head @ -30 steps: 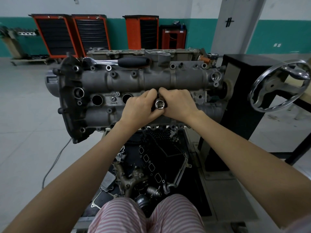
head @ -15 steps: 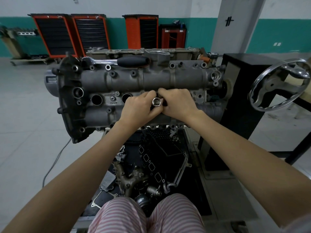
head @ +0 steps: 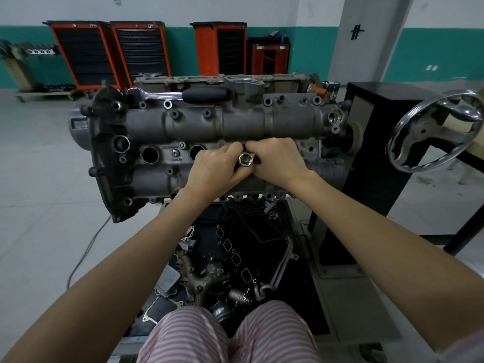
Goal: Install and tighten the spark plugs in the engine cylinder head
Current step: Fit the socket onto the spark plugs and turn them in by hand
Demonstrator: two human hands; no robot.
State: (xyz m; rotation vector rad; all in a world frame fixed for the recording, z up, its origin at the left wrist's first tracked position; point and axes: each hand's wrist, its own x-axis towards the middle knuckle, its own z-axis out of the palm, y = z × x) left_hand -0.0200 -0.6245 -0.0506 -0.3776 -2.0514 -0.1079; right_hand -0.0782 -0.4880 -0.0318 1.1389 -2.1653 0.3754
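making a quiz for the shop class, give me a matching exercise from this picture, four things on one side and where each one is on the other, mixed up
Things:
1. socket
2. ratchet wrench
3. handwheel
4. loose engine parts

Places:
A. lying along the top edge of the cylinder head
B. held between the left hand and the right hand
C. in the tray below the engine, in front of the person's knees
D. to the right of the engine, beside the black stand

Pairs: 1-B, 2-A, 3-D, 4-C
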